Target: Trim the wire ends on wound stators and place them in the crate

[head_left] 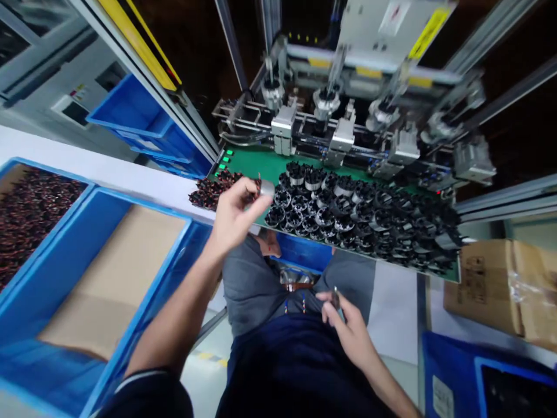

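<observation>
My left hand (237,213) is closed, thumb and fingers pinching a small silver ring-shaped part (267,188) above the left side of the green work surface (256,159). Beside that hand lies a pile of dark red and black pieces (211,190). To its right, rows of black-toothed rings with silver bands (343,209) cover the front of the surface. My right hand (343,319) hovers over my lap, fingers curled around a small slim tool with a metal end (336,298); the rest of it is hidden in the palm, so its kind is unclear.
A machine with several metal clamp heads (326,104) stands behind the rows. Blue bins (143,200) sit at left, one filled with reddish-black pieces (43,215). At right are a cardboard box (485,284) and another blue bin (452,371). A yellow-black post (143,46) rises at left.
</observation>
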A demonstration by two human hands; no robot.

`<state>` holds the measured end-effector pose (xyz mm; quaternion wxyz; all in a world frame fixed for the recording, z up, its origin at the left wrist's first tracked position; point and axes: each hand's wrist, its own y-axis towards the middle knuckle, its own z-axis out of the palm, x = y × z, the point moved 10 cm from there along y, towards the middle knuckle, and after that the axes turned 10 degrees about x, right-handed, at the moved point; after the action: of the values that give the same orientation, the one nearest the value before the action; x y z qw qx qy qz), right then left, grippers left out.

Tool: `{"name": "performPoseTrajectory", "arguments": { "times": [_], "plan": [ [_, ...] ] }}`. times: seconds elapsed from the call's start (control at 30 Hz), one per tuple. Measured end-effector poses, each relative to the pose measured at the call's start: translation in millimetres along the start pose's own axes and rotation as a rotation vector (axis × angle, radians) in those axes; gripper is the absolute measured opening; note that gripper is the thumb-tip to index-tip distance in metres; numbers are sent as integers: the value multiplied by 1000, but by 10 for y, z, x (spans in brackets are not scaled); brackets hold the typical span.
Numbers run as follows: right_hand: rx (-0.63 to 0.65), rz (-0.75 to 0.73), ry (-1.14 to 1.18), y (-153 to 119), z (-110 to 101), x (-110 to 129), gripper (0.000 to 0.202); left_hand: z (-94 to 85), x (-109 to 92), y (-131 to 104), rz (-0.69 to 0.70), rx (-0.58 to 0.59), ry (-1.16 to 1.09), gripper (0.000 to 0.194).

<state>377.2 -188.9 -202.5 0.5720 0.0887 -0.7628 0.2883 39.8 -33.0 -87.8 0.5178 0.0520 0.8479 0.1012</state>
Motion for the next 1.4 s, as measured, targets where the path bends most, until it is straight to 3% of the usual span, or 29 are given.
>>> {"name": "performPoseTrajectory", "arguments": {
  "times": [0.1,0.17,0.27,0.37,0.47,0.57,0.93,1.1,1.27,1.4],
  "plan": [
    [-101,-229,87,148,-38,537,23,339,-502,-711,46,39,-210,39],
    [-153,-363,149,201,-45,843,13,553,-711,-1027,45,95,-291,35],
    [-166,-506,211,261,2,1190,22,697,-816,-1292,31,112,-287,28],
    [-131,-532,200,321,101,1361,19,667,-828,-1415,36,62,-162,26],
    [-159,-476,184,344,134,1337,9,619,-882,-1464,59,31,-3,26],
    [-157,-424,221,350,136,1238,12,609,-937,-1473,71,26,104,25],
    [132,-303,388,441,157,1088,8,748,-886,-1466,103,43,299,28],
    [92,-272,418,488,163,908,11,763,-842,-1484,112,30,341,29],
    [305,-124,618,511,386,757,26,733,-734,-1460,37,38,294,19],
    [538,-73,964,439,562,946,28,698,-464,-1448,-77,-8,51,28]
  ]
}}
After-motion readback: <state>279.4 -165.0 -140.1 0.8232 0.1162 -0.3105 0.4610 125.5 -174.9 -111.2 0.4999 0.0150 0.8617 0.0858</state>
